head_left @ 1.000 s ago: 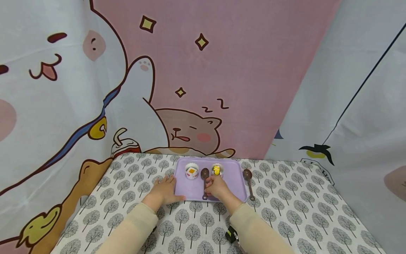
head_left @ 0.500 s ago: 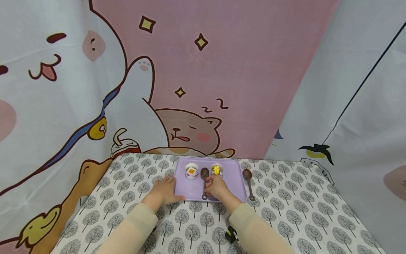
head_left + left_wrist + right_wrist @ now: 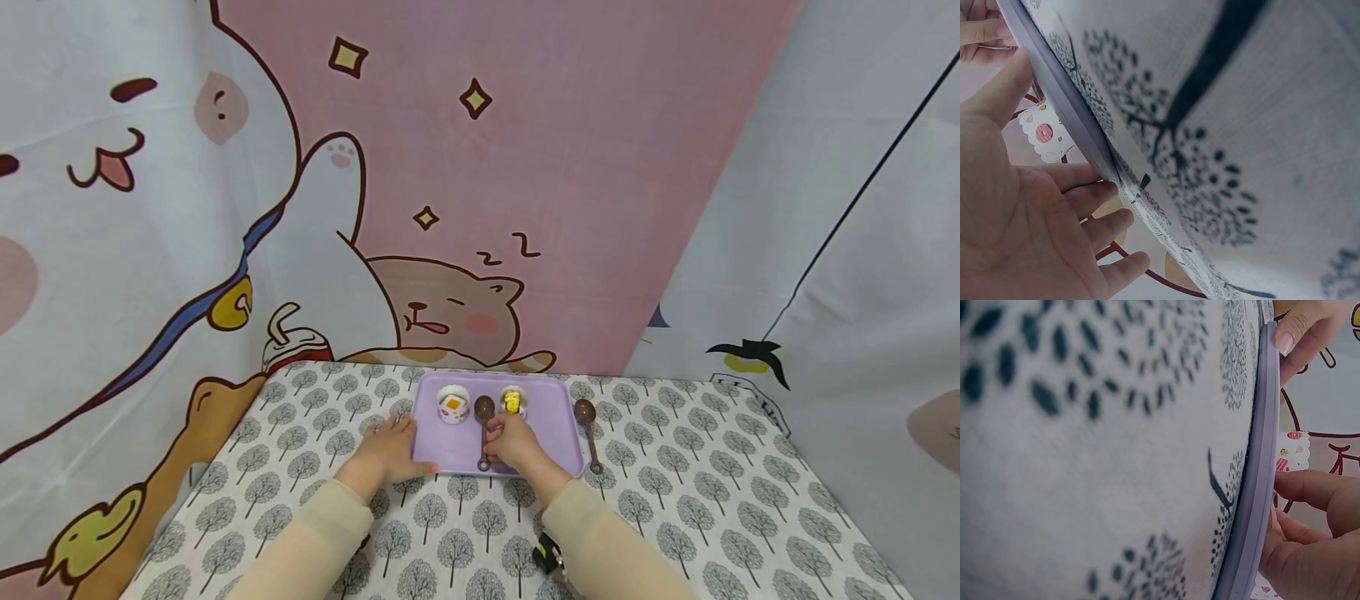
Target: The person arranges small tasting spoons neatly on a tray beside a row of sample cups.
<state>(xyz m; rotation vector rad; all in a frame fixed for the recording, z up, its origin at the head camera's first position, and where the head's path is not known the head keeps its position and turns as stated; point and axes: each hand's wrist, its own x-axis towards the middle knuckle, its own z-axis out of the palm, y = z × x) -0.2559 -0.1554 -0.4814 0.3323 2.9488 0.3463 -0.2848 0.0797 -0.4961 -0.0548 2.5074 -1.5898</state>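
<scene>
A lilac tray (image 3: 551, 437) lies on the table, with a brown spoon (image 3: 484, 407) on it between two small white cups. The left cup (image 3: 453, 414), printed with red patterns, has an orange-yellow square in it. Bright yellow pieces show in the right cup (image 3: 512, 390), whose front is partly hidden by my right hand (image 3: 513, 442). That hand pinches the spoon's handle with thumb and fingers; the exact contact is partly covered. My left hand (image 3: 390, 450) rests against the tray's left front corner, fingers extended in the left wrist view, thumb at the tray's rim (image 3: 1063, 100).
A second brown spoon (image 3: 586, 412) lies on the tree-print tablecloth (image 3: 697, 492), just right of the tray. Behind the table hangs a pink and white cartoon curtain (image 3: 570, 208). A small black and yellow object (image 3: 547, 553) shows by the right sleeve.
The lower end of the spoon's handle has shifted very slightly left and away from me. Both hands and the tray stay practically where they were.
</scene>
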